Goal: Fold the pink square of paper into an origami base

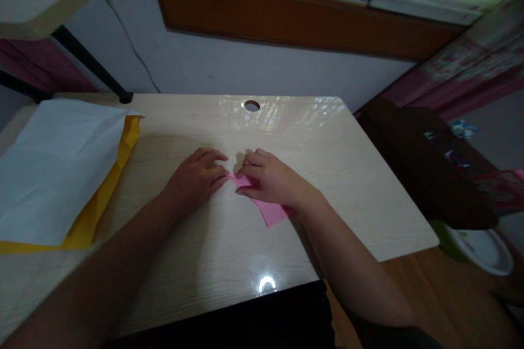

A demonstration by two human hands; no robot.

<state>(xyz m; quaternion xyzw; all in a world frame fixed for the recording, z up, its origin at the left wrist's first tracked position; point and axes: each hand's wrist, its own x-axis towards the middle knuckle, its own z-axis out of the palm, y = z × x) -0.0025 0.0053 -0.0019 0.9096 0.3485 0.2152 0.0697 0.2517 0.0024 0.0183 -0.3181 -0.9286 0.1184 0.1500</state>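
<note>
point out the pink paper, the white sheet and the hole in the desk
pink paper (273,212), head view, bare corner below the right hand
white sheet (57,169), head view, its middle
hole in the desk (251,105), head view, its centre

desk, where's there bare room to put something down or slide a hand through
Bare desk runs right of the right hand to the edge, behind both hands up to the round hole, and between the left hand and the white sheet. Crowded: the middle, where both hands press the pink paper, and the left end, under white and yellow paper.
</note>
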